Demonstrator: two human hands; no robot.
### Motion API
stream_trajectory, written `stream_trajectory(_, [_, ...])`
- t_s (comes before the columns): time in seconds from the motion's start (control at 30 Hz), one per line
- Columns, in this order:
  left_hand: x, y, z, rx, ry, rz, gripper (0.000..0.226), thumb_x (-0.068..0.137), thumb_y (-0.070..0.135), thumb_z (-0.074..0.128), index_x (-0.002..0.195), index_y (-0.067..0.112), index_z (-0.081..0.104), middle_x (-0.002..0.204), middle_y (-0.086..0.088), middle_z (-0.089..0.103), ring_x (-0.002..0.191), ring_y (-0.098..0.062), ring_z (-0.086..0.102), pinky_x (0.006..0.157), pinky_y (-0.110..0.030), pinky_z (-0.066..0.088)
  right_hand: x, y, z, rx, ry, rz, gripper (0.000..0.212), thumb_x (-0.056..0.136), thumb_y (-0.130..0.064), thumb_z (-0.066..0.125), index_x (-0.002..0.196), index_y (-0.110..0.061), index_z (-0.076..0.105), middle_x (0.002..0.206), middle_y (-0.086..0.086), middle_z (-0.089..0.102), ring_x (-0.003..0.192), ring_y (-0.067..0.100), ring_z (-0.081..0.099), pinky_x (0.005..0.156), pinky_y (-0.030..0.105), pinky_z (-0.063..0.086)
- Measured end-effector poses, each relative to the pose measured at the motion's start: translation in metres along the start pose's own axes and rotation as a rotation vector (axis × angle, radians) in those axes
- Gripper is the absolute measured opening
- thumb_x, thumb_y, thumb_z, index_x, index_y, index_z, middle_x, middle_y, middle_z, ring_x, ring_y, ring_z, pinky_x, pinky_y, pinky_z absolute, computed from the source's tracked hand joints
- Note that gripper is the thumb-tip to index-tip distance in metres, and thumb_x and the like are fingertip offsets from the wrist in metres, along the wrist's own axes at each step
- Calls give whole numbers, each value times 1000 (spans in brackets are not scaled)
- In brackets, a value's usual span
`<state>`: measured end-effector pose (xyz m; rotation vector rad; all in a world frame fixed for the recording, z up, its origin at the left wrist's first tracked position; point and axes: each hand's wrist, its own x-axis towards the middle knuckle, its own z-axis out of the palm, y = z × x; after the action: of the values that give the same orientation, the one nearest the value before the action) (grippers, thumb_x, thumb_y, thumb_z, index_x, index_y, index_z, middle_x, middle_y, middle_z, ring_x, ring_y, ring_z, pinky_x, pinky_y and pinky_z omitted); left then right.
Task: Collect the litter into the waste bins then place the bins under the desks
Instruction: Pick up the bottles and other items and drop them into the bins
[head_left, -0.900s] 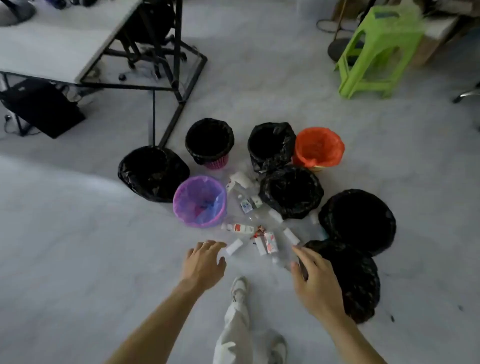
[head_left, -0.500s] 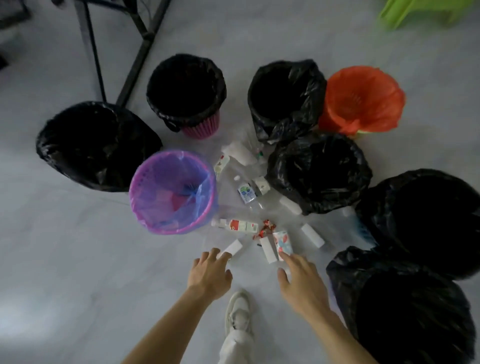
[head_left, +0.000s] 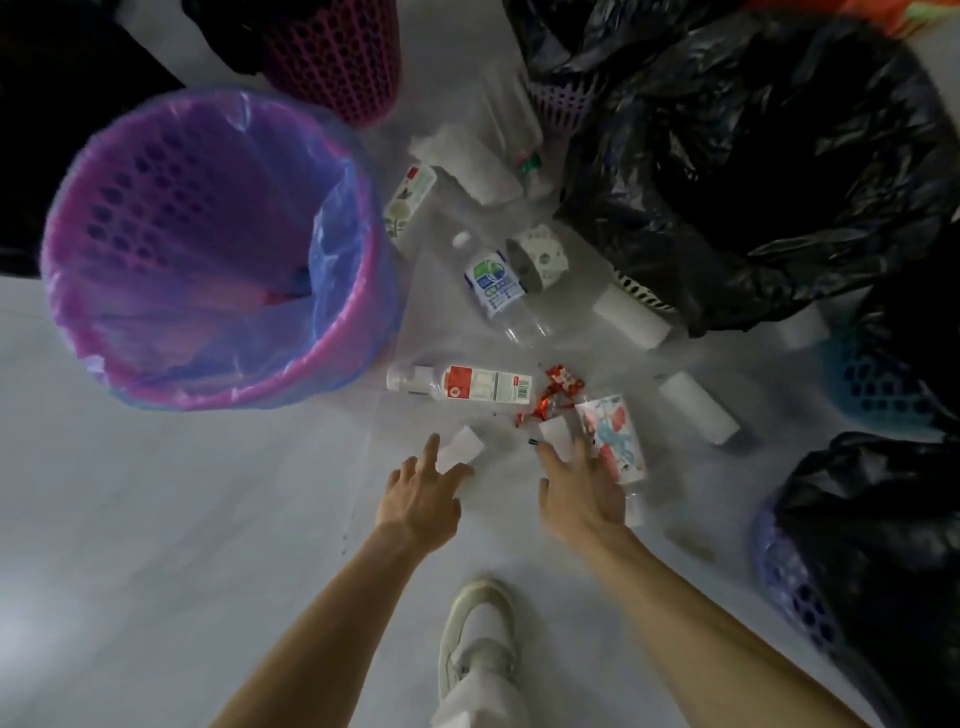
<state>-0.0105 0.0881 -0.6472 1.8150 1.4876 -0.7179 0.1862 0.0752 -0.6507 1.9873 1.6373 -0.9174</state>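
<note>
Litter lies on the pale floor between the bins. My left hand (head_left: 423, 493) is spread, its fingertips touching a small white carton (head_left: 464, 445). My right hand (head_left: 579, 491) is spread over a white carton (head_left: 555, 433) and a flowered carton (head_left: 615, 434), holding neither. Beyond them lie a red-labelled clear bottle (head_left: 462, 384), a red crumpled wrapper (head_left: 555, 395), a blue-labelled bottle (head_left: 493, 283) and white paper rolls (head_left: 696, 408). The purple bin (head_left: 218, 249) with a blue liner stands at the left.
Black-bagged bins stand at the right (head_left: 753, 171) and lower right (head_left: 872, 561). A dark pink basket (head_left: 332, 57) is at the top, and a blue basket (head_left: 872, 384) at the right edge. My white shoe (head_left: 480, 639) is on the floor below my hands.
The view has dropped much closer to the floor. Both hands have reached forward and down onto the nearest cartons, left onto the small white one, right over the flowered one.
</note>
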Motion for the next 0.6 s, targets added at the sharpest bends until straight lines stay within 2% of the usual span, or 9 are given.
stream_trajectory(0.1, [6,-1,7,-27,42,-39,49,100,30,49,145,40,36,157,-9,22,129,-31,45,108,-42,40,6,8,10,-120,21,-13,64,93,-18,58,148,-36,31,145,17,32,122,37,50,88,40,51])
stream_trajectory(0.2, [3,3,9,-82,57,-71,41,99,26,50,138,38,43,146,-10,32,119,-30,54,99,-40,46,10,12,10,-145,-14,-29,69,90,-11,57,149,-34,30,146,17,30,125,37,48,98,42,46])
stream_trajectory(0.27, [-3,4,5,-128,67,-80,35,96,26,52,129,38,48,138,-8,38,110,-29,58,92,-39,49,11,12,1,-133,-64,-32,68,88,-11,56,147,-34,32,146,15,31,122,35,52,95,41,47])
stream_trajectory(0.37, [-16,7,-12,-218,102,-65,30,91,26,54,119,38,53,124,-6,46,93,-28,59,82,-36,51,6,15,-19,50,-170,-39,56,87,-19,54,138,-37,39,136,7,46,112,29,57,84,35,48])
stream_trajectory(0.43, [-33,12,-28,-260,158,-42,28,90,28,54,116,39,53,121,-6,49,92,-29,60,82,-36,51,-9,17,-35,221,-204,-70,51,88,-24,50,136,-38,42,128,7,56,105,27,57,86,34,49])
stream_trajectory(0.5, [-51,21,-48,-273,227,-9,30,91,29,54,118,41,53,121,-7,51,93,-29,60,83,-36,51,-29,20,-54,358,-148,-127,45,91,-26,46,134,-38,43,122,8,59,99,26,56,87,34,48])
stream_trajectory(0.6, [-80,41,-77,-321,304,59,41,91,27,55,129,41,48,122,-10,52,94,-28,58,82,-36,51,-65,30,-78,582,-9,-184,34,96,-26,45,128,-38,47,100,0,58,93,26,57,85,35,47])
